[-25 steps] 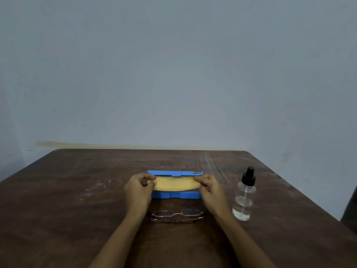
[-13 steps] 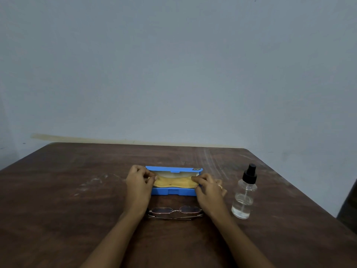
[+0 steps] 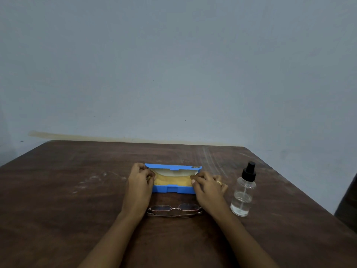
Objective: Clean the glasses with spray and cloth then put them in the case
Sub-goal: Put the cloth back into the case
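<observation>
Left fingers [image 3: 150,175], right fingers [image 3: 195,179] pinching cloth [image 3: 172,180] ends, case [image 3: 173,189] lid up

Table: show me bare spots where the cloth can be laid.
Bare: the wide stretch of table left of the left hand, and the strip behind the case. Crowded: the middle, with right hand, cloth, glasses and bottle.

Worn brown table [image 3: 77,209], grey-blue wall [image 3: 173,64] behind

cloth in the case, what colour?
Yellow-orange: the cloth lies inside the open blue glasses case. Head view, the only one, shows it.
</observation>
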A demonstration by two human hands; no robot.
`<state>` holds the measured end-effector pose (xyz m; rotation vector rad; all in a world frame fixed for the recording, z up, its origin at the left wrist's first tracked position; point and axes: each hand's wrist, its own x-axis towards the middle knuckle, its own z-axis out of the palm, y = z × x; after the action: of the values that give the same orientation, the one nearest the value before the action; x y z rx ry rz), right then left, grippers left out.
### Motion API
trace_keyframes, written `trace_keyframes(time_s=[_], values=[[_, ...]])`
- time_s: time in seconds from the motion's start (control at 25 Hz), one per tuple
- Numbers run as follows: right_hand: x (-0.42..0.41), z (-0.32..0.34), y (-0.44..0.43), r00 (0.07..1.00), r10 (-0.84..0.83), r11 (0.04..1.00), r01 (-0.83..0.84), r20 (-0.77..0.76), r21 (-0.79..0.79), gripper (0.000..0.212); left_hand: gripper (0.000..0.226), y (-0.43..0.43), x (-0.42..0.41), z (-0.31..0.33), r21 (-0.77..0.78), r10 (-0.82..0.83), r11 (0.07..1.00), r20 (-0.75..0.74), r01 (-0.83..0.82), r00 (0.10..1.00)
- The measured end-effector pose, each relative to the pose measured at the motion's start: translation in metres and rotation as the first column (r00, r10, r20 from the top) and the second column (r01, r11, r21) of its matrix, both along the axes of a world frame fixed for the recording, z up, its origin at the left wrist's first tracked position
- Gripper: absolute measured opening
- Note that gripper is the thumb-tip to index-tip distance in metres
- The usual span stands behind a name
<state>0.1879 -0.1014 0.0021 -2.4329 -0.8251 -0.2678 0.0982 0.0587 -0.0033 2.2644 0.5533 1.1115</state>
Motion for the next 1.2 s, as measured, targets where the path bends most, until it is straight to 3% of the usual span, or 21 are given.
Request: trace_keyframes(time_s=[0.52, 0.72, 0.88, 1.2], values=[[-0.002, 0.002, -0.002, 0.999, 0.035, 0.998, -0.033, 0.041, -0.051, 0.035, 0.014, -0.001, -0.003, -0.001, 0.088, 0.03, 0.996, -0.051, -0.025, 0.998], [-0.001, 0.001, -0.002, 0.997, 0.047, 0.994, -0.053, 0.062, 0.094, 0.03, 0.01, 0.0, -0.007, 0.0, 0.212, 0.195, 0.963, -0.121, -0.167, 0.973], [0.001, 0.001, -0.003, 0.996, 0.087, 0.977, -0.083, -0.011, 0.195, 0.024, 0.017, -0.003, -0.008, 0.0, 0.241, 0.254, 0.948, -0.169, -0.21, 0.952], [0.008, -0.009, -0.002, 0.989, 0.113, 0.99, -0.103, -0.101, 0.094, 0.047, 0.031, -0.002, -0.009, -0.001, 0.19, 0.239, 0.961, -0.206, -0.201, 0.949]])
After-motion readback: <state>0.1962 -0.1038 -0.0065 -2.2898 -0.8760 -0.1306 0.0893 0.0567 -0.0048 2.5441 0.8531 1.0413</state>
